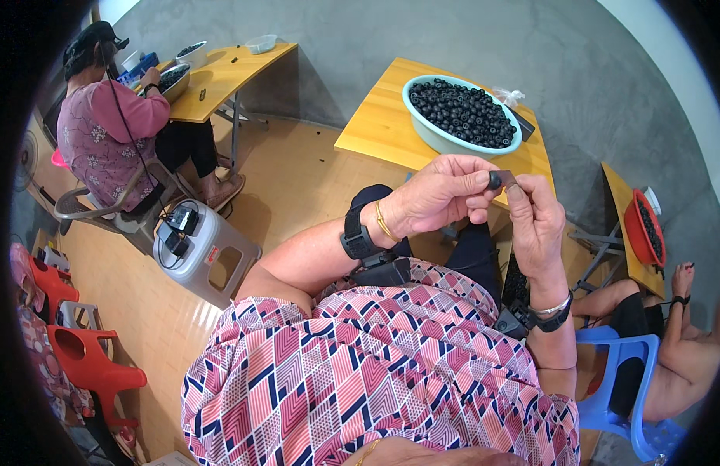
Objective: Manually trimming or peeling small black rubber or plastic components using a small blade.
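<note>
Between the thumb and fingers of my left hand (447, 196) is a small round black part (494, 180), likely rubber or plastic. My right hand (537, 221) pinches a thin, flat, brownish blade-like strip (507, 178), whose edge meets or lies right beside the black part. Both hands are raised in front of my chest, close together. Just beyond them stands a pale turquoise basin (424, 133), heaped with many similar small black parts (462, 113).
The basin rests on a yellow wooden table (375, 116), with a clear plastic bag (509, 97) behind it. Left, a seated co-worker (111, 140) works at another table beside a grey stool (208, 256). Right, another person (678, 349) sits near a red basin (638, 237).
</note>
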Motion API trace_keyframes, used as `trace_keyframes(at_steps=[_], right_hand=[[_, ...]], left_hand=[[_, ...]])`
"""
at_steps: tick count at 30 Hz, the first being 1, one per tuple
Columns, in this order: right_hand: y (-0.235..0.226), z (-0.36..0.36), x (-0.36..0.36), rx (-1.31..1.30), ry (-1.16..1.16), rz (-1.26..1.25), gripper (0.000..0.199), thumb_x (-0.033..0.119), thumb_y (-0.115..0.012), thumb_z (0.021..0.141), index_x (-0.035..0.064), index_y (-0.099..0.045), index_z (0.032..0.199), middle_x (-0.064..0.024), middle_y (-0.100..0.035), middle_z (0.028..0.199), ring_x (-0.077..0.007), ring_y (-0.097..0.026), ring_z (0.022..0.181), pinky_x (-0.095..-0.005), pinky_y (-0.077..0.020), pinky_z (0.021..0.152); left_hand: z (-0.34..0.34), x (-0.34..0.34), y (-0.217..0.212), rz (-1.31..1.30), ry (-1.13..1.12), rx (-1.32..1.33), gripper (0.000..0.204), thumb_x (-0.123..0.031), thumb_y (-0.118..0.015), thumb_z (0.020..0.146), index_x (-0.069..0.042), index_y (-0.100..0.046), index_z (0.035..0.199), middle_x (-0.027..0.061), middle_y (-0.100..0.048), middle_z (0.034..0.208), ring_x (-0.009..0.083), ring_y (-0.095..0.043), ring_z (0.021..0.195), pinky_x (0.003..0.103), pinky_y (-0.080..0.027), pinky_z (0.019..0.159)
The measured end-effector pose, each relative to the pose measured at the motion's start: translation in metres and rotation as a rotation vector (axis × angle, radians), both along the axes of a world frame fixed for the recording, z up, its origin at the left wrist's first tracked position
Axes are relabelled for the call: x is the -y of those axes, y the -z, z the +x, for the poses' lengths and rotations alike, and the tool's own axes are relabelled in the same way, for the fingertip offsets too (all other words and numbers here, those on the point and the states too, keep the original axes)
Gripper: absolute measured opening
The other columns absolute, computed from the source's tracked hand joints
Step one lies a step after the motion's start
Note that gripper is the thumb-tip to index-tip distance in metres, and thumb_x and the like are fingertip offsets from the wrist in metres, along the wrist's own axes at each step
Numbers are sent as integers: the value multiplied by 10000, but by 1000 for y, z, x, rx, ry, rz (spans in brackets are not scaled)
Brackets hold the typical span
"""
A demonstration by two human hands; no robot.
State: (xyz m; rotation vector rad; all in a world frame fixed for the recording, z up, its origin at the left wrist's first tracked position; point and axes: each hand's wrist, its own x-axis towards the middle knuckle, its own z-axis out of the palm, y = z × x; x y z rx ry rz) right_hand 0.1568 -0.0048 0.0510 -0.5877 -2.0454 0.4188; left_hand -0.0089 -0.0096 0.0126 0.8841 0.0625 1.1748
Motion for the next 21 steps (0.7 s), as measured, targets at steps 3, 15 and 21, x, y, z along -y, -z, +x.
trace_keyframes(at_steps=[3,15,21], right_hand=[[-3,-3,5,2,2,23,127,125,-489,892,7,-529,870,-62,-519,680,-120,-466,602,-248,-387,548],[-4,-3,5,28,15,9,98,97,-489,884,6,-522,865,-96,-524,669,-158,-500,584,-265,-407,544],[-5,-3,6,35,-8,0,108,101,-488,886,2,-521,859,-100,-519,668,-162,-496,587,-272,-404,546]], left_hand=[[-1,-2,2,34,23,17,210,-174,-533,872,-19,-557,1012,8,-454,716,89,-394,606,237,-415,560],[0,-1,2,27,-17,-11,214,-173,-529,874,-13,-552,1014,7,-449,707,90,-402,600,241,-425,564],[-2,-2,3,23,-1,-9,218,-171,-533,870,-11,-556,1016,14,-461,716,97,-413,606,247,-430,567]])
